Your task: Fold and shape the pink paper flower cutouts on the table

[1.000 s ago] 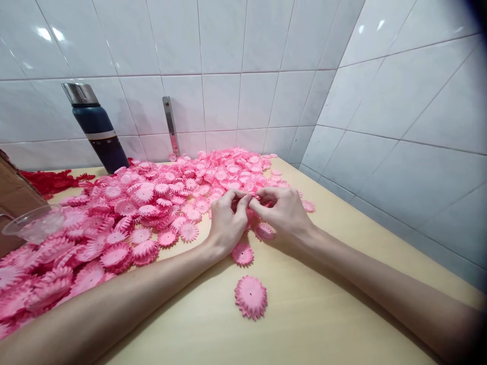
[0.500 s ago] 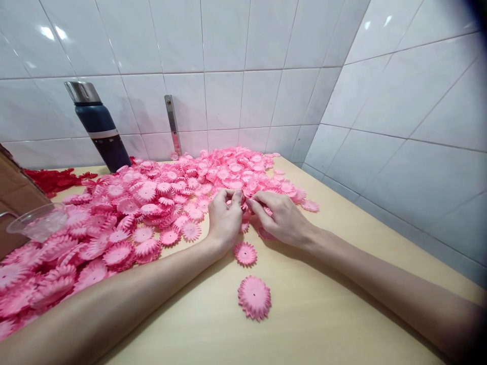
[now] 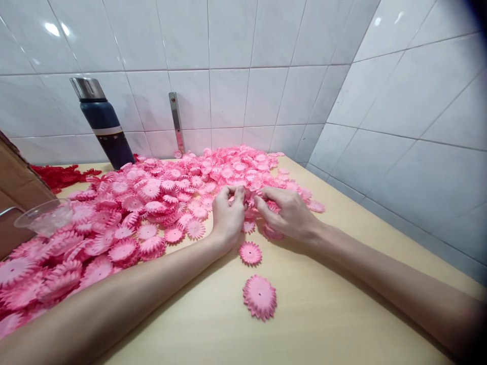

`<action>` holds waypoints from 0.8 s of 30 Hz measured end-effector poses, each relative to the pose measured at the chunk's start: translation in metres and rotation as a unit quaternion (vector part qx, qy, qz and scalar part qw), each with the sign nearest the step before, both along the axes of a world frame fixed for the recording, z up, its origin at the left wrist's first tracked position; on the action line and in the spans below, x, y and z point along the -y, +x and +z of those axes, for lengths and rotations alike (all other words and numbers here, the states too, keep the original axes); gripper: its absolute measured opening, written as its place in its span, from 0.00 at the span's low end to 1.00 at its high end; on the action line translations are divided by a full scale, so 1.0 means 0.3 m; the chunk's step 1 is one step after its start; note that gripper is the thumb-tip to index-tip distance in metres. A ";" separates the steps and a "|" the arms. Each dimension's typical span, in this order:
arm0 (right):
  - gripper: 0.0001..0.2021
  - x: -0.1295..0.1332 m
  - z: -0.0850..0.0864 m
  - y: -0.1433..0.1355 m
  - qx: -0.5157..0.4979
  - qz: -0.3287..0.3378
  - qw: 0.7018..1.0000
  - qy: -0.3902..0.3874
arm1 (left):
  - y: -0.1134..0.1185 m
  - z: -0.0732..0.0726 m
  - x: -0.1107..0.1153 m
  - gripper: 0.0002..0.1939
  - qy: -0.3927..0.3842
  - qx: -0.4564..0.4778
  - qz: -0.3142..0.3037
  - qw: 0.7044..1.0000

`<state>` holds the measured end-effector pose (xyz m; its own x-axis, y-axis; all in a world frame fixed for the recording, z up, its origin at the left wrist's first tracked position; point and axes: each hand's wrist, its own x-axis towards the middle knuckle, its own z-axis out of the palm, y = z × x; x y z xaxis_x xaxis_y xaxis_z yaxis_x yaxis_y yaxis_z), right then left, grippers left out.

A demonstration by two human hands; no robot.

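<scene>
Above the near edge of a pink heap, my left hand [image 3: 229, 215] is closed, its thumb and forefinger pinched together. A bit of pink shows at its fingertips, but what it holds is too small to make out. Just to the right, my right hand [image 3: 289, 213] curls inward, its thumb and forefinger almost meeting the left fingertips. Whatever is in it is hidden. Below the hands lie a small pink scalloped fabric flower piece [image 3: 250, 253] and, nearer me, a larger one [image 3: 259, 297], each with a dark centre hole. Another pink piece [image 3: 272, 232] lies partly under my right hand.
A big heap of pink flower pieces [image 3: 152, 190] spreads along the back and left of the table [image 3: 323, 304]. At left stand a dark blue bottle [image 3: 104, 126], a clear plastic cup [image 3: 45, 218], a cardboard box [image 3: 19, 187] and red pieces [image 3: 61, 176]. Tiled walls close in behind and right.
The whole view has shifted slightly, so everything sits a little further right. My right fingertips have drawn slightly away from my left ones. The two loose flower pieces lie where they were.
</scene>
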<state>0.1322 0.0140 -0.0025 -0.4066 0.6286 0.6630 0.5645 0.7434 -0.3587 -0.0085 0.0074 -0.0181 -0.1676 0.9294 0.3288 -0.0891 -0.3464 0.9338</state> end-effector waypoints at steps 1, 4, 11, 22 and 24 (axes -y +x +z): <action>0.14 0.002 0.003 -0.002 -0.024 -0.025 0.999 -0.008 | 0.002 0.011 0.010 0.10 0.025 -0.026 -0.008 0.999; 0.13 0.015 0.016 -0.005 -0.083 -0.081 0.991 -0.062 | 0.009 0.040 0.040 0.08 0.065 -0.070 -0.045 0.994; 0.11 0.028 0.018 0.004 -0.067 -0.048 0.995 -0.061 | 0.019 0.061 0.059 0.12 0.050 -0.046 -0.062 0.996; 0.14 0.010 0.000 -0.004 0.030 -0.058 0.996 -0.057 | 0.004 0.022 0.016 0.18 0.023 -0.150 -0.060 0.987; 0.14 0.013 0.004 -0.013 0.022 -0.043 0.996 -0.081 | 0.005 0.023 0.016 0.20 0.003 -0.147 -0.047 0.988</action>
<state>0.1284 0.0102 -0.0014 -0.3722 0.7596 0.5334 0.6414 0.6259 -0.4437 -0.0071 0.0025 -0.0112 0.0224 0.9345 0.3552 0.1539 -0.3543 0.9224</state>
